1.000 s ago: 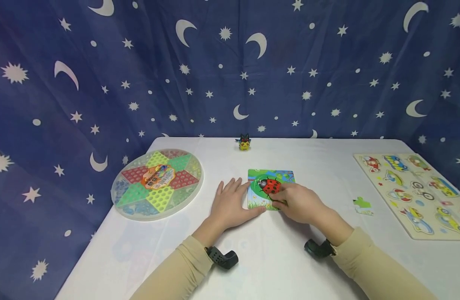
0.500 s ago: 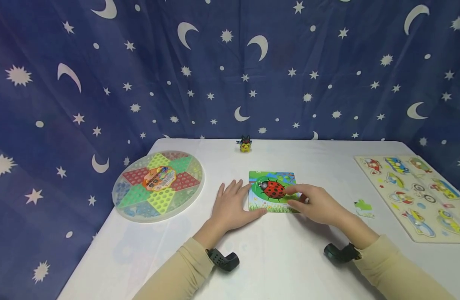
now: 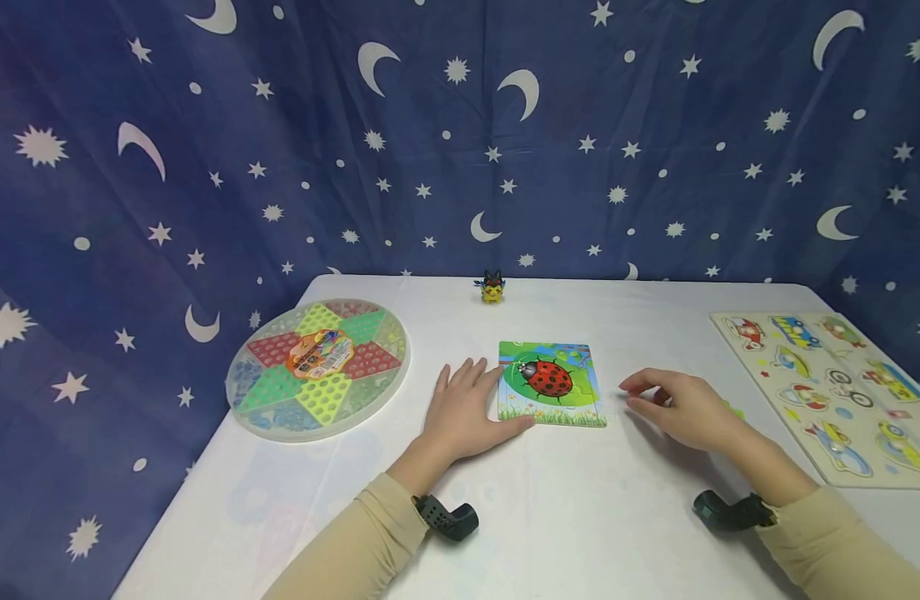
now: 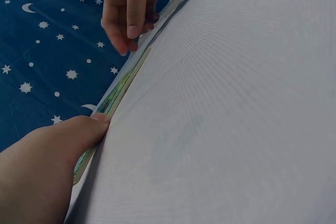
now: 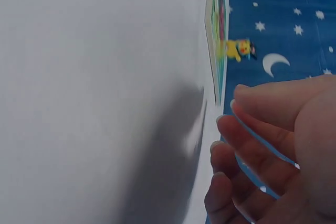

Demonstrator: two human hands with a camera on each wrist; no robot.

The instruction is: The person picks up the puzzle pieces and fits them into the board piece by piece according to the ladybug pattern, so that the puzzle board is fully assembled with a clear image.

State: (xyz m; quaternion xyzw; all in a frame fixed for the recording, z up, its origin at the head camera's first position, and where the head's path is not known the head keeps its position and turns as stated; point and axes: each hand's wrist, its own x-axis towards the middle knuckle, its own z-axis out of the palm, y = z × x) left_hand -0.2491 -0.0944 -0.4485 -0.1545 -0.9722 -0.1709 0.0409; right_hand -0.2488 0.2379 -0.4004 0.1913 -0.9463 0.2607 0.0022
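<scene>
A small square ladybug jigsaw puzzle [image 3: 552, 383] lies flat on the white-covered table. My left hand [image 3: 463, 408] rests at its left side with fingers extended; in the left wrist view the thumb [image 4: 86, 129] touches the puzzle's near edge. Off to the right of the puzzle, my right hand [image 3: 681, 408] hovers above the cloth, fingers loosely bent and thumb apart from them, holding nothing. Behind that hand a green loose puzzle piece [image 3: 734, 410] shows only in part. The right wrist view catches the puzzle [image 5: 216, 40] edge-on beyond the fingertips.
A round Chinese checkers board [image 3: 317, 371] lies on the left. On the right is a wooden peg puzzle board [image 3: 827, 400] with vehicle pictures. A little yellow figurine [image 3: 492, 287] stands near the back edge, before a dark blue star-and-moon curtain [image 3: 460, 150].
My right hand has let go of the puzzle's right part and moved right, away from it, now partly covering the loose piece. My left hand stays in place.
</scene>
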